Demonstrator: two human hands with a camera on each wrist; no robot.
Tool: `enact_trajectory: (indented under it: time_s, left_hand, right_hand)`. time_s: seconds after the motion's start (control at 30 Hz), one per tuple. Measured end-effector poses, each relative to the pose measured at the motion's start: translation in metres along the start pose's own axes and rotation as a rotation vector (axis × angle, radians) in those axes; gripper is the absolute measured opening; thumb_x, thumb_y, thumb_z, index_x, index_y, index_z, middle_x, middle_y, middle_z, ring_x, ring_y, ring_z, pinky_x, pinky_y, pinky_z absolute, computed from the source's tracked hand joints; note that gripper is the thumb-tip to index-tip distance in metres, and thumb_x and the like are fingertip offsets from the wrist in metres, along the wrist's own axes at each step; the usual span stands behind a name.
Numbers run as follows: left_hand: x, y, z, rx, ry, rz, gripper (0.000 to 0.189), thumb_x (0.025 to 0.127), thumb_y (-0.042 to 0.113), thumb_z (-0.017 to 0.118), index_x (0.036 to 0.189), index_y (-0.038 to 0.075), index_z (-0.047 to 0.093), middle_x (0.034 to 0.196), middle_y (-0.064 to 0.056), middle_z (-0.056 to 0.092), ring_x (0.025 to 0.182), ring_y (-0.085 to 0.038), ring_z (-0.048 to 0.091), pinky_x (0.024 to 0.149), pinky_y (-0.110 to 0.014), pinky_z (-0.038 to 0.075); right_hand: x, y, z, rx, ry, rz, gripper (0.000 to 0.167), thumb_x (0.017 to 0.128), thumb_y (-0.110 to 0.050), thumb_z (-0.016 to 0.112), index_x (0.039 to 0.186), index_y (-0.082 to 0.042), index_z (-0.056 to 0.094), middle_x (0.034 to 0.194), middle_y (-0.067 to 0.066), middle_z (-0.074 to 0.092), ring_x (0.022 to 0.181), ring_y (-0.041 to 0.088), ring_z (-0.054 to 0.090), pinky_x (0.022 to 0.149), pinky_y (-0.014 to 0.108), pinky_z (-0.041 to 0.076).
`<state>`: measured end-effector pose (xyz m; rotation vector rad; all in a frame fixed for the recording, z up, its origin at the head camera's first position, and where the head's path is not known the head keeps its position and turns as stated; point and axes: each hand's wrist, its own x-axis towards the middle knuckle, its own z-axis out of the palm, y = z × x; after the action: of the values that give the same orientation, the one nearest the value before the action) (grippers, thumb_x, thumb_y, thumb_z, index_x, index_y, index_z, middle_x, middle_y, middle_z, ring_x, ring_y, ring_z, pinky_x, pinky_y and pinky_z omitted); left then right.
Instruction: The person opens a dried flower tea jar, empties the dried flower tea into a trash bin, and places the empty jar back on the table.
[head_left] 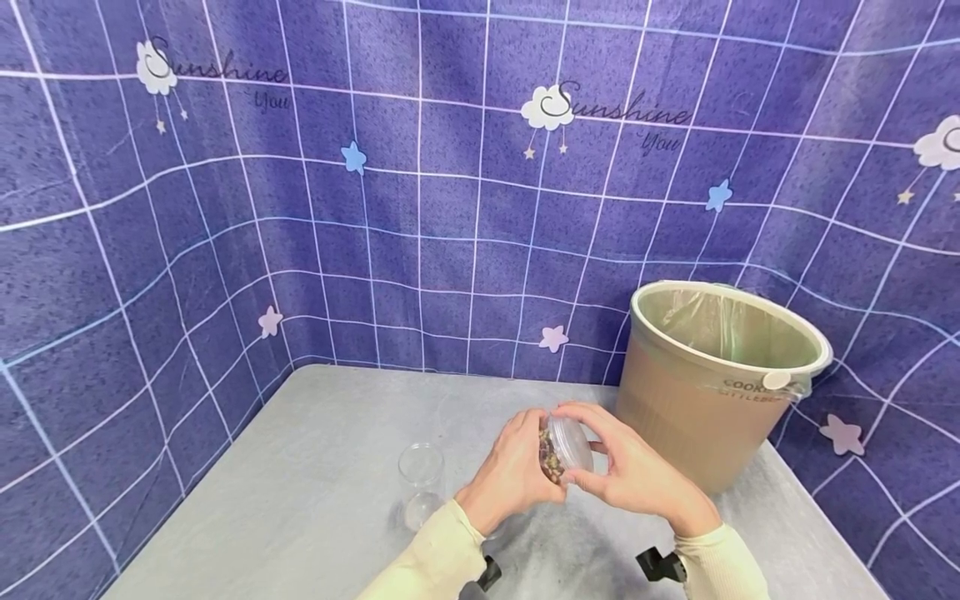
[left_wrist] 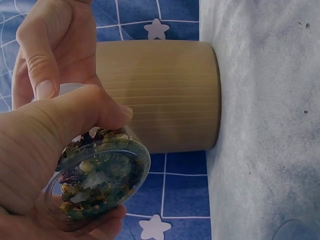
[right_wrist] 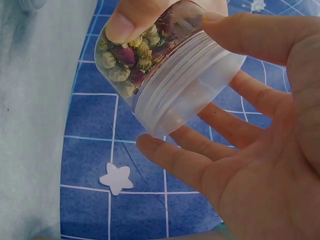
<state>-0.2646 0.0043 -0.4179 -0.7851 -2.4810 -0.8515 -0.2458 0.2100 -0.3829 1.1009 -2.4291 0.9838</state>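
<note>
My left hand grips a small clear plastic jar, which is tilted on its side above the table. Dried flower tea, with yellowish buds and dark red petals, fills much of it. Around the translucent screw lid, my right hand has its thumb on one side and fingers on the other. The lid sits on the jar's mouth and faces the right palm. In the left wrist view the jar's round base points toward the camera.
An empty clear glass stands on the grey table, left of the hands. At the right stands a tan bin with a pale rim and a clear liner. Purple-blue gridded wall covering surrounds the table's back and sides.
</note>
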Motion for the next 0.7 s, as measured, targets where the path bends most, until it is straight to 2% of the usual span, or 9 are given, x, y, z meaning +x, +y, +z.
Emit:
enact_trajectory:
  time_s: [0.3, 0.7]
  left_hand:
    - [-0.0009, -0.0011, 0.0003, 0.010, -0.001, 0.001, 0.090, 0.051, 0.025, 0.095, 0.129, 0.007, 0.056, 0.114, -0.003, 0.063, 0.105, -0.017, 0.060, 0.096, -0.028, 0.052]
    - [-0.0008, -0.0007, -0.0007, -0.002, 0.000, -0.006, 0.090, 0.051, 0.024, 0.094, 0.131, 0.007, 0.056, 0.115, -0.003, 0.063, 0.105, -0.017, 0.060, 0.095, -0.028, 0.052]
  right_hand:
    - [-0.0007, -0.0001, 0.0015, 0.032, -0.006, 0.006, 0.077, 0.078, -0.001, 0.086, 0.144, -0.019, 0.053, 0.149, -0.004, 0.052, 0.131, 0.028, 0.055, 0.090, 0.048, 0.059]
    - [0.0006, -0.0018, 0.0012, 0.009, -0.004, -0.009, 0.079, 0.075, 0.002, 0.087, 0.144, -0.018, 0.054, 0.150, -0.002, 0.051, 0.134, 0.023, 0.053, 0.092, 0.048, 0.058]
